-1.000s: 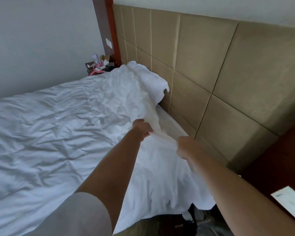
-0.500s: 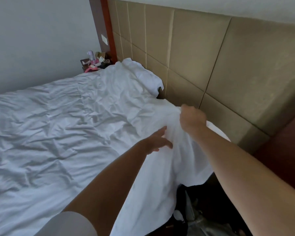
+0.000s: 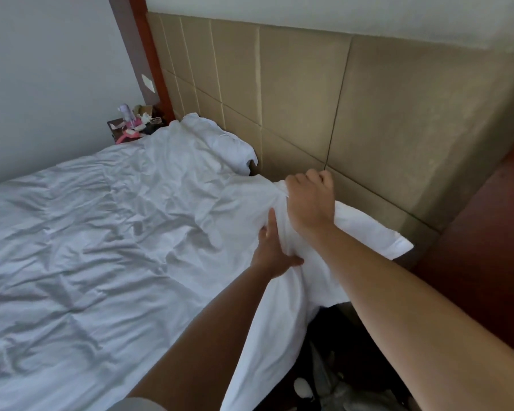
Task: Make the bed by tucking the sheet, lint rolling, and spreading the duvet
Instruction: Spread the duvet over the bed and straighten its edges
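On your far left a grey wall (image 3: 42, 84) runs back to a corner, where a cluttered nightstand (image 3: 137, 126) sits just beside the far end of the bed, with a pink item and a pale bottle on it; the small things there are too blurred to name. The white duvet (image 3: 86, 247) fills the left and middle of your view, wrinkled all over and spread across the mattress, its near right edge hanging off the side of the bed. At the far end 1 white pillow (image 3: 220, 143) lies against the tan padded headboard (image 3: 324, 99), partly under the duvet's edge. Your left hand (image 3: 272, 250) lies on the duvet near its right edge, its fingers reaching up into a raised fold and its thumb spread out to the right against the cloth; I cannot tell whether the fingers grip the fold or only press on it. Just right of it and further away, your right hand (image 3: 309, 200) is curled round a bunch of the duvet's upper edge, holding it lifted close to the headboard, knuckles up. Right of that hand a white corner of cloth sticks out toward the headboard. On the far right stands dark red-brown wooden furniture (image 3: 487, 247), and below it the floor is dark and unclear.
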Action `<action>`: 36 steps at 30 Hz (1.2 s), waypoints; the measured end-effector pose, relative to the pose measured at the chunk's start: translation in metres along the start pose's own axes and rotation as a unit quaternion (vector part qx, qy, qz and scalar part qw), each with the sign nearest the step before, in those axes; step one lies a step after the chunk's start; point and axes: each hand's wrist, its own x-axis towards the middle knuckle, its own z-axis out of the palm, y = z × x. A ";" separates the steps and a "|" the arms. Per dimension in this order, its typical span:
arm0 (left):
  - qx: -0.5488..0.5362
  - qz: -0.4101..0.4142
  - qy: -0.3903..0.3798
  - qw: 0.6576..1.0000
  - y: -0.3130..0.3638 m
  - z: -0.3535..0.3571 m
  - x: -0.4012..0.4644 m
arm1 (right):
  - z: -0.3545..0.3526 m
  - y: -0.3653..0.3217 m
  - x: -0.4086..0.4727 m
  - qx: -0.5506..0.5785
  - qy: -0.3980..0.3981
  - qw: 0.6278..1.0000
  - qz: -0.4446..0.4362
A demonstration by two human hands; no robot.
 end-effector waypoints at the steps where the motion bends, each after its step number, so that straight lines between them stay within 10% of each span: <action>1: -0.013 0.001 0.004 1.000 0.002 -0.001 0.007 | 0.000 -0.001 0.004 0.002 0.030 1.000 0.008; 6: -0.045 0.023 0.013 0.999 0.018 -0.001 0.037 | -0.011 0.005 0.023 0.034 -0.063 0.996 0.054; 14: -0.042 0.127 0.048 0.990 0.072 0.027 0.073 | 0.001 0.057 0.035 0.007 0.117 0.984 0.136; 23: -0.005 0.054 -0.265 0.963 0.004 0.108 0.077 | 0.060 0.088 -0.023 -0.072 -0.259 0.927 0.264; 36: 0.055 0.023 -0.354 0.933 -0.020 0.156 0.135 | 0.137 0.112 -0.030 -0.083 -0.357 0.880 0.302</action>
